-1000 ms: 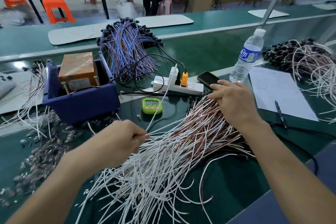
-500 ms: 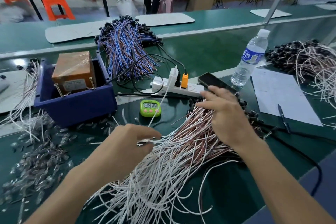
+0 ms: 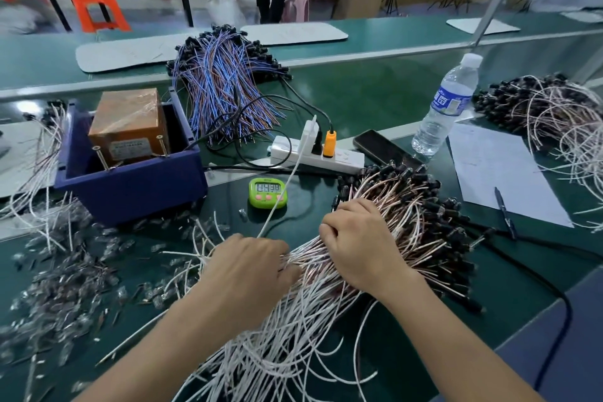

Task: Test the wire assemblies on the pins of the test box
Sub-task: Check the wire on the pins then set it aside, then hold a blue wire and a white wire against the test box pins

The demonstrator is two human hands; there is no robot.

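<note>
- The blue bin (image 3: 130, 189) sits on the green bench (image 3: 375, 98), left of centre, and holds a single item: the test box (image 3: 127, 121), orange-brown and wrapped in clear film.
- Two pins (image 3: 98, 157) stand up at the front edge of the test box, leaning slightly; no wire touches them.
- The wire assemblies (image 3: 417, 225) lie loose in a heap on the bench, right of the bin and well apart from it, with black connectors at the far end and white tails fanned toward the person.
- The left hand (image 3: 248, 274) is knuckles-up, its fingers curled round a bunch of strands in the middle of the heap.
- The right hand (image 3: 362, 245) lies on top of the heap just beside the left, its fingers curled down and gripping strands too.
- A capped water bottle (image 3: 447, 108) stands upright at the right and holds clear water.
- A green timer (image 3: 267, 192) lies between the bin and the heap, with a power strip (image 3: 326, 157) behind it.
- Clear plastic bits (image 3: 65, 271) lie scattered in front of the bin.
</note>
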